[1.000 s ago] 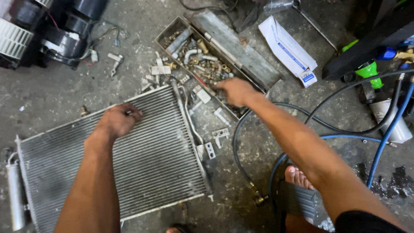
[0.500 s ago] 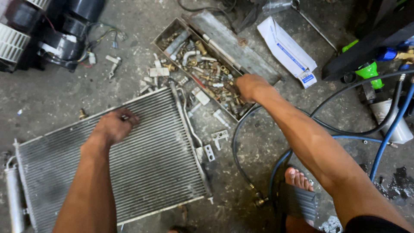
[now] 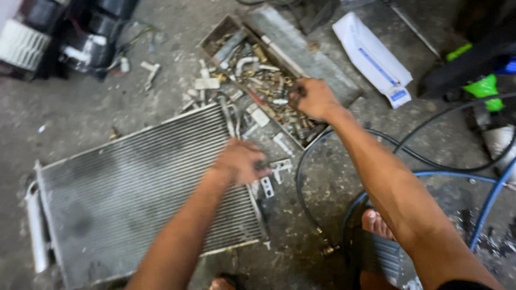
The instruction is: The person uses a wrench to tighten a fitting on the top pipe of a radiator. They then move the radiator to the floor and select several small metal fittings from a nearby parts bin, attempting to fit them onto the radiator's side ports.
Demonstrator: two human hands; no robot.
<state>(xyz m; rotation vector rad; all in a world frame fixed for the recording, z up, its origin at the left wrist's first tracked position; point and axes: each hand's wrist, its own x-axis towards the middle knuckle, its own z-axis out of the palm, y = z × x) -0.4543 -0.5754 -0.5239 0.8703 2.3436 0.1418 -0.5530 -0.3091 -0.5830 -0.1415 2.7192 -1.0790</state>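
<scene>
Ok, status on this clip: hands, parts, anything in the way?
Left hand at radiator right edge, grip unclear. Right hand in metal tray of fittings. Black hose loops beside radiator.

left hand (image 3: 239, 160) curled, right hand (image 3: 313, 98) reaching (fingers bent)

Dim, flat light falls from above me, with soft shadows. My hands (image 3: 279, 131) smear with motion blur, the frame's corners go dark, and fine detail is lost.
</scene>
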